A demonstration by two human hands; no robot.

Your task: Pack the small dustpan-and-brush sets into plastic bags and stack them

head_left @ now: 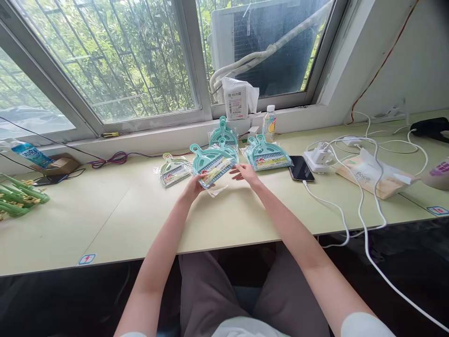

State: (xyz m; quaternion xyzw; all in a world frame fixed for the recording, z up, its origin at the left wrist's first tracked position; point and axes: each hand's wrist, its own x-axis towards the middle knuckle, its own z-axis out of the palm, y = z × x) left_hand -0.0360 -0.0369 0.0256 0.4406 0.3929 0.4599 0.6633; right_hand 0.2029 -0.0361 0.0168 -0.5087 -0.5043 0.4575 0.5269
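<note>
My left hand [195,186] grips the lower left of a teal dustpan-and-brush set [213,169] in clear wrap, tilted above the table. At its right edge is my right hand [246,173], fingers apart, near or lightly touching the wrap. A green-and-grey wrapped set [173,172] lies to the left. Behind the held one, another teal set [223,134] leans toward the window sill. More teal sets [268,157] are stacked on the right, with their handles pointing away from me.
On the pale table [147,224], a phone [301,168], white power adapter [318,158], looping cables and tissue pack [375,175] lie right. A drink bottle [269,123] and white box [237,102] stand at the back. Green plant-like stems [19,196] lie far left.
</note>
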